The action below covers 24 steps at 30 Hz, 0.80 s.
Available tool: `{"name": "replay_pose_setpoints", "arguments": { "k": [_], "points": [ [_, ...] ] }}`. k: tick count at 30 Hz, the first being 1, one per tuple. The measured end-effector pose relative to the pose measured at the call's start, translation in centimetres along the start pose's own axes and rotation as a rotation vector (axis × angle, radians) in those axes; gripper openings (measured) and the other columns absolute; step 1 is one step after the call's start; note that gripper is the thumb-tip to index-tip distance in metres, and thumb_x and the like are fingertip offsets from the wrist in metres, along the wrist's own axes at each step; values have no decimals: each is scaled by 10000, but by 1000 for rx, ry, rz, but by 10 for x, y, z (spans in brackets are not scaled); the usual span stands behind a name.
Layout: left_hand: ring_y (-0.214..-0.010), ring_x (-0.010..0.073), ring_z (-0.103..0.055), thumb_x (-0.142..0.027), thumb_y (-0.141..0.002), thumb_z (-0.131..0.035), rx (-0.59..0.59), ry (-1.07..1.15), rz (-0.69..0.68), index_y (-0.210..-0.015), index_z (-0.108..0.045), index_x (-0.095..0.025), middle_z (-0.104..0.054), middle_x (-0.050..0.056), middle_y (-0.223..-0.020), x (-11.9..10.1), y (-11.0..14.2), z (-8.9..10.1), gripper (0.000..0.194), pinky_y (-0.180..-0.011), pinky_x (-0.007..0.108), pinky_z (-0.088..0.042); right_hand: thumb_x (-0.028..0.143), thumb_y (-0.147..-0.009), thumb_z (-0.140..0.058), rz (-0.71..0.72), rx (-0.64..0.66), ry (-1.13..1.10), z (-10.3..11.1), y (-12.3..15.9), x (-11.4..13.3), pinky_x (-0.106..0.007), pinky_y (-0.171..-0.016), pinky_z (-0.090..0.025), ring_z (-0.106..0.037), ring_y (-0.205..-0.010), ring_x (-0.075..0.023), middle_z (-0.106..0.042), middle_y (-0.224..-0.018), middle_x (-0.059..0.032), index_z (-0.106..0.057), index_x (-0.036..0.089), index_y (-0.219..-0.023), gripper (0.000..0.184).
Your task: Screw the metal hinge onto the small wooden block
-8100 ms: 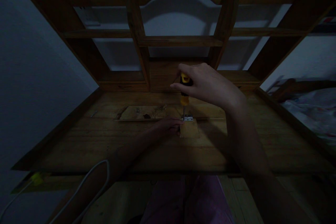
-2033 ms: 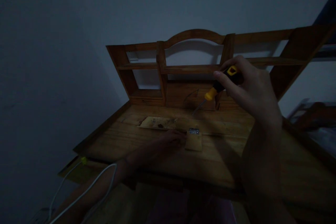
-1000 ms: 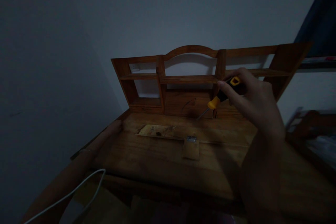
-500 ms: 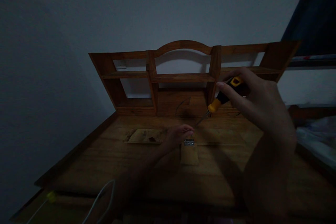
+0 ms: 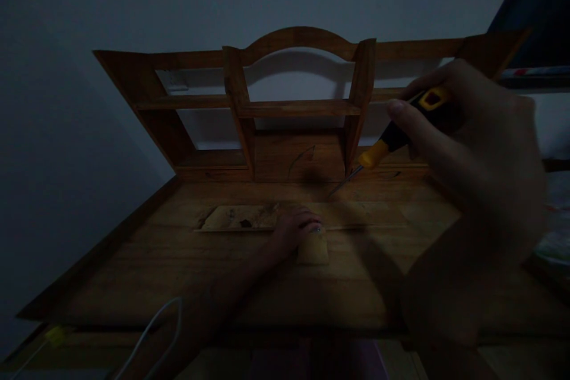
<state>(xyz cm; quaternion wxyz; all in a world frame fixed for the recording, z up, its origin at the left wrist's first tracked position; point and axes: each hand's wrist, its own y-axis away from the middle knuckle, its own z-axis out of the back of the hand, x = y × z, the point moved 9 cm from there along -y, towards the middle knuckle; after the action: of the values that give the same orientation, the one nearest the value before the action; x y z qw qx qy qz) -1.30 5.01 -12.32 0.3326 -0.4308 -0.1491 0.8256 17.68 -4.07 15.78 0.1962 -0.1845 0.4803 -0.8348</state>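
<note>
My right hand (image 5: 485,148) is closed around the black-and-yellow handle of a screwdriver (image 5: 374,154). Its thin metal shaft slants down to the left, and the tip is above the desk, just beyond my left hand. My left hand (image 5: 293,227) rests low on the desk with its fingers curled over a small metal hinge (image 5: 317,229). Only a bit of the hinge shows; the fingers hide the rest. That hinge sits at the far end of a small light wood block (image 5: 313,250). Left of the hand lies a long thin board (image 5: 236,218) with dark worn patches.
A wooden desk (image 5: 178,273) spreads below, with an open shelf unit (image 5: 298,108) along its back against the wall. More flat board (image 5: 374,214) lies right of my left hand. A white cord (image 5: 151,326) loops at the front left, near my left forearm.
My left hand has lowered onto the hinge, covering most of it. My right hand has drawn right with the screwdriver. The view has tipped down and come closer to the desk.
</note>
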Motion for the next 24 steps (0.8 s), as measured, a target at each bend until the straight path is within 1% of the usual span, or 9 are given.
{"name": "replay_pose_setpoints", "arguments": {
  "k": [5, 8, 11, 14, 17, 20, 22, 24],
  "points": [
    [-968, 177, -682, -343, -972, -628, 37, -41, -12, -1011, -768, -214, -760, 47, -1003, -2, 0, -3, 195, -898, 320, -517, 458, -986, -589, 7, 22, 13, 3, -1, 3, -377, -745, -426, -661, -883, -264, -687, -982, -89, -654, 194, -1144, 314],
    [-950, 174, -678, -331, -965, -641, 45, -48, -50, -987, -771, -208, -763, 45, -973, -5, 0, -4, 181, -892, 316, -514, 456, -989, -582, 20, 22, -15, 3, 0, 5, -384, -759, -431, -661, -890, -267, -686, -990, -85, -654, 213, -1150, 300],
    [-958, 171, -673, -319, -959, -652, 25, -44, -73, -998, -772, -201, -758, 49, -982, -6, 0, -3, 173, -901, 313, -513, 450, -990, -580, 14, 2, -21, 6, 1, 5, -388, -756, -427, -656, -877, -271, -687, -982, -74, -651, 234, -1125, 264],
    [-959, 173, -663, -337, -964, -644, 28, -60, -82, -1018, -781, -208, -741, 56, -988, -6, 0, -3, 196, -896, 315, -514, 445, -1012, -525, -7, 35, 10, 5, 2, 4, -404, -770, -433, -659, -904, -293, -691, -998, -74, -625, 286, -1135, 225],
    [-964, 177, -650, -371, -968, -632, 26, -91, -97, -1021, -792, -214, -711, 64, -981, -6, 1, -3, 230, -882, 315, -516, 454, -1021, -493, -9, 51, 34, 5, 2, 6, -420, -804, -432, -664, -953, -309, -690, -1026, -80, -605, 310, -1134, 215],
    [-1007, 185, -642, -385, -975, -618, 31, -109, -102, -1023, -794, -223, -691, 73, -1024, -5, 3, -4, 244, -897, 323, -517, 456, -1024, -482, -12, 60, 24, 5, 2, 6, -426, -804, -436, -660, -977, -310, -688, -1056, -85, -604, 312, -1146, 225],
    [-1038, 185, -640, -388, -972, -623, 33, -100, -119, -1041, -786, -227, -692, 70, -1063, -8, 2, -5, 239, -924, 327, -513, 453, -1024, -484, -12, 59, 17, 4, 2, 6, -422, -787, -441, -660, -970, -304, -685, -1058, -84, -609, 307, -1158, 234],
    [-1098, 192, -630, -398, -958, -645, -1, -88, -121, -1098, -764, -223, -691, 72, -1132, -14, 1, 0, 254, -975, 336, -497, 445, -1014, -516, -1, 37, 20, 6, 2, 6, -422, -784, -440, -663, -960, -305, -688, -1051, -79, -621, 287, -1161, 239]
  ]
}}
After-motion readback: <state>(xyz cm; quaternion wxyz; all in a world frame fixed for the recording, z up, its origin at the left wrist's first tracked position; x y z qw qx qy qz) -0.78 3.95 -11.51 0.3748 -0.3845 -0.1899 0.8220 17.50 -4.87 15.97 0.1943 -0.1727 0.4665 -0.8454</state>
